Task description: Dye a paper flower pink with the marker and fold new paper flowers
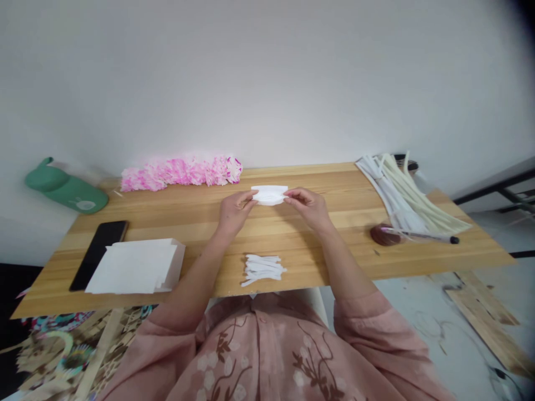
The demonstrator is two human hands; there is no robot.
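Above the middle of the wooden table, my left hand (237,210) and my right hand (308,207) pinch a small piece of white paper (270,195) by its two ends. Its lower edge bows downward, and a few crease lines run across it. Between my forearms, near the front edge, lies a little heap of narrow folded white paper strips (264,268). A thick stack of white paper sheets (134,265) rests to the left of my left forearm.
A black phone (100,250) lies partly under the paper stack, with a green bottle (67,186) behind it. Pink paper flowers (181,171) line the wall. At right are white and cream strips (413,195), a dark red round object (385,235) and a pen (434,238).
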